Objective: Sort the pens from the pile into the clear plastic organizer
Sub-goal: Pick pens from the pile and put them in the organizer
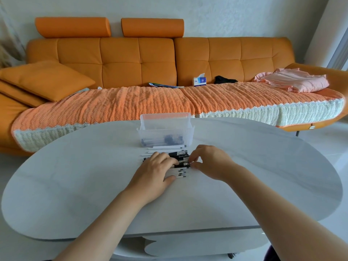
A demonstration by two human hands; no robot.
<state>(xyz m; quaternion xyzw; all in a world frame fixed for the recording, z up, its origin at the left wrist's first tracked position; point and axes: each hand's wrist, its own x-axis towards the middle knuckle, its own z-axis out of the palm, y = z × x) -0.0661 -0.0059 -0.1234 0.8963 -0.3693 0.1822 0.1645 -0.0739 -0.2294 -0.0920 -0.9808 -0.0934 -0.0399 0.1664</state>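
A person's 2 bare forearms reach forward over a pale oval counter point(75, 185), seen from a head-worn camera looking down. Behind the counter stands an orange sofa point(120, 59).

At the middle of the counter lies the pile of pens point(180, 159), slim sticks in black and white, lying mostly side by side and pointing left to right. Just beyond the pile, touching or nearly touching its far edge, stands the clear ribbed organizer point(165, 136). Dark shapes show through its front wall, likely pens already inside, though the ribbing blurs them.

The left hand point(156, 170) lies palm down on the left part of the pile, fingers spread flat across the pens and thumb resting on the counter at the near edge. The right hand point(209, 161) is curled at the pile's right end, its fingertips drawn together as if pinching 1 pen end; the exact pen cannot be made out.

Judging by their look, the pens are light, stiff and smooth, so they will roll and slide easily on this slick counter. A flat hand steadies the heap well. A pen is best taken by pinching the barrel near 1 end or at its middle, lifting it clear of its neighbours.
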